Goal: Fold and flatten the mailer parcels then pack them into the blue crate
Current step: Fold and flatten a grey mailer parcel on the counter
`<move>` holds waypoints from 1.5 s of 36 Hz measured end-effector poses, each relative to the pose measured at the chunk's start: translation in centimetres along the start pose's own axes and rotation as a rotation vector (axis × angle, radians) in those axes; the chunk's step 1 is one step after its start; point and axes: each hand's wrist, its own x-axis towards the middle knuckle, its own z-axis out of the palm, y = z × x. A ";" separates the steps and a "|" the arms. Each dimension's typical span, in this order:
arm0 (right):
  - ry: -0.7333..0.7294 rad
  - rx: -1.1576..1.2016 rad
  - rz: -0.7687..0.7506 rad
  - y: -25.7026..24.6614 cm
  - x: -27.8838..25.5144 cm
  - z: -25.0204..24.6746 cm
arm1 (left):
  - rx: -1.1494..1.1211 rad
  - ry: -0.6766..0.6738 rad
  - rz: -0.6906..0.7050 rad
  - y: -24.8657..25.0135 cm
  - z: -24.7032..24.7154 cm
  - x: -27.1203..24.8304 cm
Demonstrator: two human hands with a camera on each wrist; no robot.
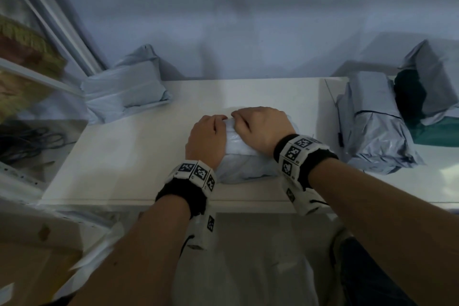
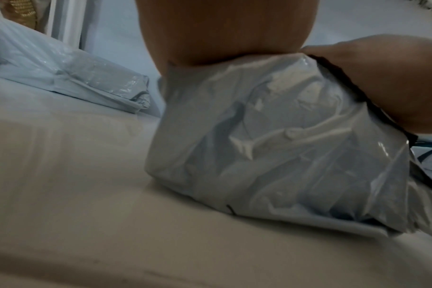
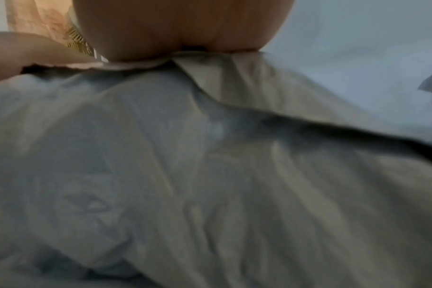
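Note:
A grey mailer parcel (image 1: 244, 164) (image 2: 271, 146) (image 3: 210, 175) lies in the middle of the white table (image 1: 124, 156). Both hands are on top of it, side by side. My left hand (image 1: 211, 129) (image 2: 222, 31) curls its fingers over the parcel's far left edge. My right hand (image 1: 260, 129) (image 3: 180, 27) curls over the folded flap at the far right edge. The fingertips are hidden behind the parcel. At the right, a dark teal-blue crate (image 1: 434, 134) shows partly between two more grey parcels (image 1: 375, 129) (image 1: 432, 74).
Another pale mailer parcel (image 1: 124, 84) (image 2: 69, 78) leans at the table's back left corner. A shelf with folded fabrics (image 1: 24, 57) stands at the left, with scissors (image 1: 32, 141) on a lower level. A cardboard box (image 1: 37, 256) sits at the lower left.

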 end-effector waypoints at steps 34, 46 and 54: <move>0.135 1.412 0.918 3.9 -2.3 1.5 | -0.762 0.006 -0.299 -1.8 1.2 0.4; 0.083 1.135 0.798 3.6 -2.4 0.9 | -0.802 0.032 -0.375 -2.0 1.2 0.6; 0.106 0.581 0.662 5.1 -1.4 0.7 | -0.525 0.076 -0.288 -2.4 1.0 0.7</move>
